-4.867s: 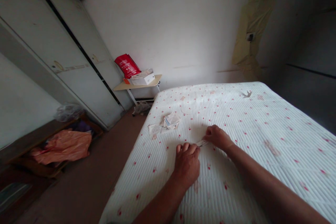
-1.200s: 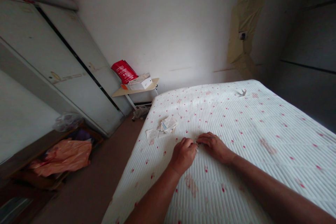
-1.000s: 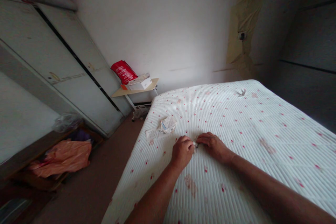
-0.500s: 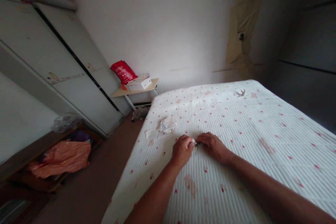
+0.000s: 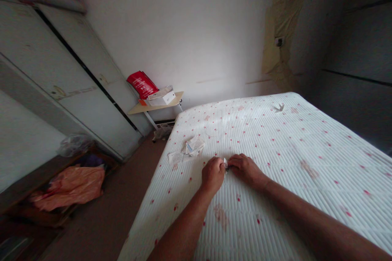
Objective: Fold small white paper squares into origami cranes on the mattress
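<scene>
My left hand is closed on a small piece of paper, low over the white bed cover with red dots. Close against its right side, my right hand has its fingers bent and pressed together at the same paper; its fingertips are partly hidden. A few printed paper pieces lie in a loose pile beyond my left hand. Near the far right of the bed sits a small folded paper shape.
A small table at the bed's far left corner holds a red bag and a white box. Pale cabinets stand at the left, above an orange plastic bag on a low shelf.
My right hand has come slightly closer to my left hand, and the gap at the paper has narrowed. The whole view has shifted a little.
</scene>
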`<state>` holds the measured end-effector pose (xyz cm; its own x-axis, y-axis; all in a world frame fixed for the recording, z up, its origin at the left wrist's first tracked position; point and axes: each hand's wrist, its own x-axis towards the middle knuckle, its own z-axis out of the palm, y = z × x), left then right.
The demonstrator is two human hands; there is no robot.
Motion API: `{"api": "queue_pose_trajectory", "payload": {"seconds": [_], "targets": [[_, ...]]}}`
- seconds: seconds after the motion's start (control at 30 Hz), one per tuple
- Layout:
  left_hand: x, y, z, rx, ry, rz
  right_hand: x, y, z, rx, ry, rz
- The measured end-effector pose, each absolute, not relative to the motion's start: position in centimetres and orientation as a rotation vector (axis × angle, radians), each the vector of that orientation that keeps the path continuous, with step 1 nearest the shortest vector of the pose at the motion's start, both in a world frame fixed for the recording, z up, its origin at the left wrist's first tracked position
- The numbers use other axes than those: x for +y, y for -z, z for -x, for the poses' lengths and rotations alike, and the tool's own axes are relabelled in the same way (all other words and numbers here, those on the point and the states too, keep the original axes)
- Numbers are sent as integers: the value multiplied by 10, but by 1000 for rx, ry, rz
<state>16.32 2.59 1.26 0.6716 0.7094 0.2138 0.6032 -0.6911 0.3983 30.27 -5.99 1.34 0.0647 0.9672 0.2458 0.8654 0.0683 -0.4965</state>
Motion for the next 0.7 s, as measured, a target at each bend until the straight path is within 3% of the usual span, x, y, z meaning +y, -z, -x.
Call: {"api": "queue_pose_trajectory", "payload": {"seconds": [0.7], "targets": [[34, -18, -159, 922, -500, -2422, -53, -27, -280, -1585, -174, 2202]]}}
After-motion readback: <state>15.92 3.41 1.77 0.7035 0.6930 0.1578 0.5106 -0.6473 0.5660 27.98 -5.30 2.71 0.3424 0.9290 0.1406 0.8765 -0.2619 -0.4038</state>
